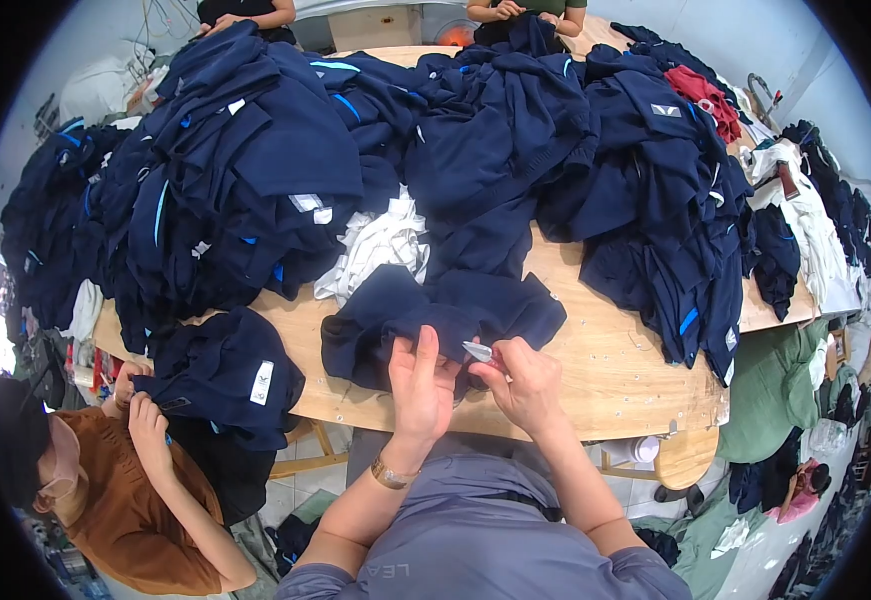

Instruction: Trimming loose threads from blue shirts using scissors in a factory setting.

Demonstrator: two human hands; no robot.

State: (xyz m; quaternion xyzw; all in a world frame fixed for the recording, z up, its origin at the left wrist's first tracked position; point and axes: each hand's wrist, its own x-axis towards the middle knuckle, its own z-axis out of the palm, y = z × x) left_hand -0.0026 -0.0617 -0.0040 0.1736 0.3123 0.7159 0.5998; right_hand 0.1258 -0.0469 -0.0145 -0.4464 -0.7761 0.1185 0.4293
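A dark navy garment (pixel 376 318) lies bunched at the table's near edge, just beyond my hands. My left hand (pixel 422 392) is at the fabric's near side, fingers stretched upward and palm turned partly to the right. I cannot make out whether it pinches any cloth. In my closed right hand (pixel 528 388) is a pair of small thread snips (pixel 478 352), the pale pointed blades sticking out to the left over the garment. A bit of red shows at the grip; the rest is hidden by my fingers.
Large heaps of navy garments (pixel 256 150) cover the far side of the wooden table (pixel 636 390). White strips (pixel 386 245) lie bundled beyond my garment. At left, a person in brown (pixel 146 500) handles another navy garment (pixel 231 370). Two more people work across the table.
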